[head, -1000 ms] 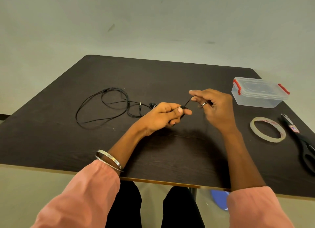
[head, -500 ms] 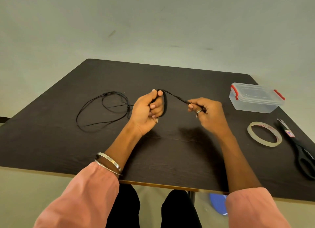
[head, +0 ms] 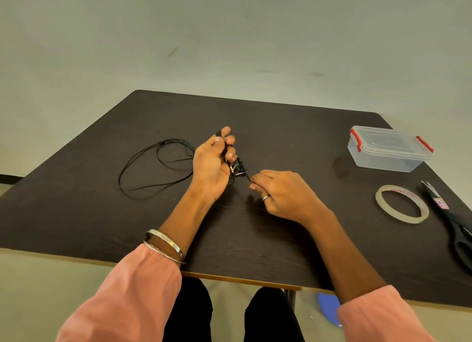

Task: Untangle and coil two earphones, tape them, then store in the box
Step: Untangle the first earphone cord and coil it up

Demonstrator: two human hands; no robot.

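Nearest the camera, two salmon-pink sleeves frame the view, and the left wrist carries a pair of thin silver metal bangles (head: pixel 165 244) just above the cuff. Both forearms reach out over the dark brown wooden table (head: pixel 255 239) with its pale edge strip. The right hand (head: pixel 283 196), a silver ring on one finger, lies low over the tabletop with its fingertips drawn together, pinching the loose end of a thin black earphone cable (head: pixel 240 169) that runs up and left to the other hand. The left hand (head: pixel 213 163) is raised palm-up, its fingers curled round a small bundle of the same cable; the thumb presses the loops against the fingers, and a little gold-tipped plug shows below them. How many turns the bundle has cannot be told. To the left of that hand, the second black earphone (head: pixel 158 170) lies uncoiled on the table in broad loose loops. At the right side, a black pair of scissors (head: pixel 452 224) lies along the table edge, just beside a flat ring of clear adhesive tape (head: pixel 402 203). Farther back on the right stands a clear plastic storage box (head: pixel 389 148) with red clip latches, its lid on.
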